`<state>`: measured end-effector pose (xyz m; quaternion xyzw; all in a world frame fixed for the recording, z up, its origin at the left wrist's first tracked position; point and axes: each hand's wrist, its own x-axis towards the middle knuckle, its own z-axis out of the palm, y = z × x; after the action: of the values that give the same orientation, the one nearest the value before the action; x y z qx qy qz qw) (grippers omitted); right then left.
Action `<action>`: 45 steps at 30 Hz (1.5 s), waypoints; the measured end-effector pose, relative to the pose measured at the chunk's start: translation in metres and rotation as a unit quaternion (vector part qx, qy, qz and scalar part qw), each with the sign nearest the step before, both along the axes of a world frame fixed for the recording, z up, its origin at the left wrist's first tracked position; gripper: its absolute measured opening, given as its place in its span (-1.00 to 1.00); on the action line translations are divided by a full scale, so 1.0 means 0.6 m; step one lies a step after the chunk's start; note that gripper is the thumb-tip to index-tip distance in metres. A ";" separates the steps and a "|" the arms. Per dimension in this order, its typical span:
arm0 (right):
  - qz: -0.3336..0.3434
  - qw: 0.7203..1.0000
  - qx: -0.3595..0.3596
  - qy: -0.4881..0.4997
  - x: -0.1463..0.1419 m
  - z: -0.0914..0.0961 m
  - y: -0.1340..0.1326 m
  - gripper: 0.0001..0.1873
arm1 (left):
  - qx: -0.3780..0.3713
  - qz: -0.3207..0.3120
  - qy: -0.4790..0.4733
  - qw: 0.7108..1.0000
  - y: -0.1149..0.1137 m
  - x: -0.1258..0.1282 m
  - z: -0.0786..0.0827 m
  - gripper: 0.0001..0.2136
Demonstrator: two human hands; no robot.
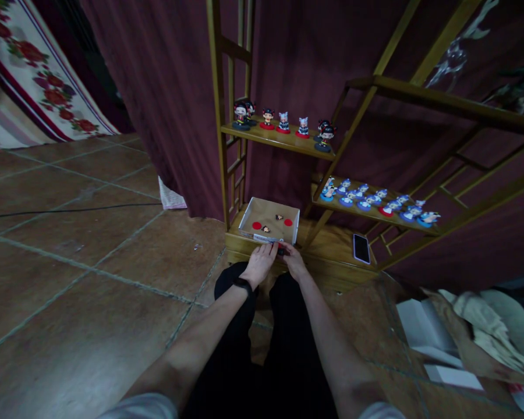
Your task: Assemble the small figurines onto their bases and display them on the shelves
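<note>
Just in front of the shallow white-walled box, my left hand and my right hand meet with fingers bent together. Between their fingertips is a small dark and red figurine, mostly covered by the fingers. Inside the box lie two red discs, one on the left and one on the right. Two small dark-haired figurine parts, one nearer and one farther, lie between the discs. A black band circles my left wrist.
Several figurines stand on the upper shelf. Blue-and-white figurines crowd the right shelf. A phone lies on the wooden base at right. White boxes and cloth sit on the floor at right. A black cable crosses the tiles at left.
</note>
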<state>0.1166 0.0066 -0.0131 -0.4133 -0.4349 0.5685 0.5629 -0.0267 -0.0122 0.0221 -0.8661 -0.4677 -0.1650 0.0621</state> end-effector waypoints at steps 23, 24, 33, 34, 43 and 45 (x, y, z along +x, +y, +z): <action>-0.009 1.000 -0.007 -0.022 0.010 -0.005 -0.001 -0.51 | -0.011 -0.005 -0.032 0.999 -0.003 0.004 -0.003 -0.56; -0.010 1.000 -0.010 -0.022 0.010 -0.005 -0.001 -0.52 | -0.022 -0.001 -0.045 0.999 -0.002 0.004 -0.002 -0.56; -0.011 0.999 -0.040 -0.009 0.010 -0.009 0.000 -0.57 | -0.169 0.016 -0.197 0.965 0.017 -0.002 -0.008 -0.57; -0.015 0.999 -0.046 -0.008 0.010 -0.008 -0.001 -0.57 | -0.176 0.014 -0.216 0.960 0.019 -0.001 -0.010 -0.57; -0.016 0.998 -0.060 0.025 0.004 0.006 -0.004 -0.58 | -0.225 -0.003 -0.356 0.907 0.042 0.005 -0.038 -0.61; -0.021 0.997 -0.062 0.028 0.005 0.005 -0.004 -0.59 | -0.245 -0.011 -0.377 0.893 0.050 0.007 -0.045 -0.64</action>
<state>0.1193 0.0040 -0.0100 -0.4399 -0.3741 0.5939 0.5601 -0.0226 0.0176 -0.0047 -0.7320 -0.4717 -0.3596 -0.3352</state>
